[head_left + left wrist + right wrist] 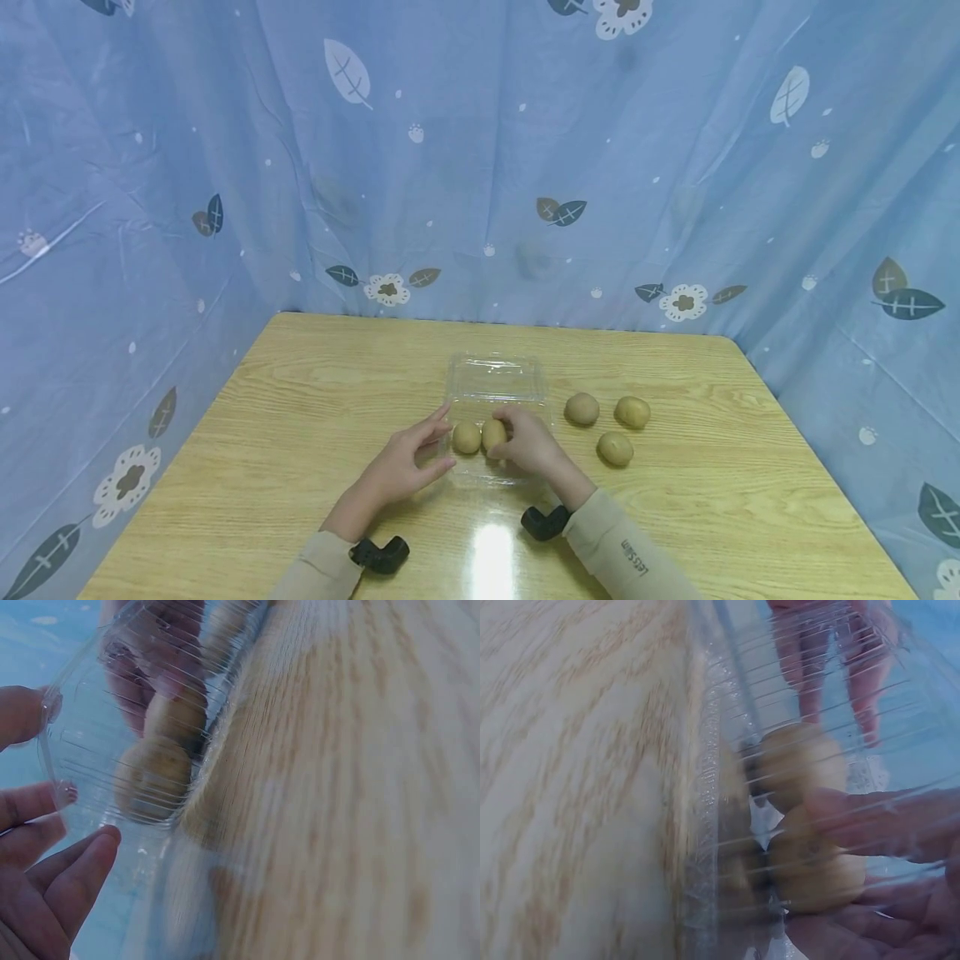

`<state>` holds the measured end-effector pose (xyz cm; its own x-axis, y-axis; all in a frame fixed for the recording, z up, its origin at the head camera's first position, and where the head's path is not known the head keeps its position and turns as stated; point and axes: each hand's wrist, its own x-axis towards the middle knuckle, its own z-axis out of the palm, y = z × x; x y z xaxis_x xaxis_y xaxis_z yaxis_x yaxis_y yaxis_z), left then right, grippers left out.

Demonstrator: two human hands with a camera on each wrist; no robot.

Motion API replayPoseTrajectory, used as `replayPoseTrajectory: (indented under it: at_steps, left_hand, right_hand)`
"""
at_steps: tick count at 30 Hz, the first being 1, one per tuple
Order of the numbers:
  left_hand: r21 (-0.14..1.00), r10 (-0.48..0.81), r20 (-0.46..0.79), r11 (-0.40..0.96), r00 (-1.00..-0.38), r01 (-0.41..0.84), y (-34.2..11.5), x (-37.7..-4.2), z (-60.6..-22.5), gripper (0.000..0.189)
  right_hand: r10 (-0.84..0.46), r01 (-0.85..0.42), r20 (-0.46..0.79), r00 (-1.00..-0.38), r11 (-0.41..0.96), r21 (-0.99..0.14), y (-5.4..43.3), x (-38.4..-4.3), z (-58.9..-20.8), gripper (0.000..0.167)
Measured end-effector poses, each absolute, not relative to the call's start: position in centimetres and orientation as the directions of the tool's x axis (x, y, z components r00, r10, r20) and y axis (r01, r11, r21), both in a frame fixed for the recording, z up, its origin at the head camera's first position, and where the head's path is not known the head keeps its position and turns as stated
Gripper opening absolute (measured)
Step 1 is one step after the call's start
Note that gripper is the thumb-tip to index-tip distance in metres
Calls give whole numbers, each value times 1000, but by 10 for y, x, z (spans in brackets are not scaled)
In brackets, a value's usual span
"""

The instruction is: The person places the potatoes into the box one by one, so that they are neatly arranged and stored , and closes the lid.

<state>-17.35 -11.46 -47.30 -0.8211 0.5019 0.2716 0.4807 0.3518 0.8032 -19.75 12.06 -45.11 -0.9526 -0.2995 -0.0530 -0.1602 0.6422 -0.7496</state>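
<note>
A clear plastic clamshell box (487,477) lies on the table, its lid (497,379) folded back toward the curtain. Two potatoes sit side by side inside. My right hand (531,446) pinches the right-hand potato (492,435) between thumb and fingers, as the right wrist view also shows through the box's ribbed wall. The other potato (466,437) stands just left of it. At the box's left edge, my left hand (405,465) has its fingers and thumb spread apart. In the left wrist view its fingertips (105,836) are right at the clear rim.
Three loose potatoes lie right of the box: one nearer the back (582,409), one farther right (632,412) and one closer to me (615,448). The wooden table (300,400) ends at a blue patterned curtain (465,167) at the back and sides.
</note>
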Motion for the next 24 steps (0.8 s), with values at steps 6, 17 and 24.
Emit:
replayPoseTrajectory:
  at_steps: [6,17,24]
  left_hand:
    - [796,509,285,347,-813,496,-117,-177,-479,50]
    - [769,511,291,378,-809,515,-117,-177,-481,55]
    - [766,509,294,381,-809,518,-117,-178,-481,54]
  right_hand:
    - [-307,-170,-59,-950,665,-727,120,-197,-450,62]
    - [-296,-158,-63,-953,666,-729,122,-197,-450,60]
    - [-260,-115,-75,-963,643,-758,122,-197,-448,58]
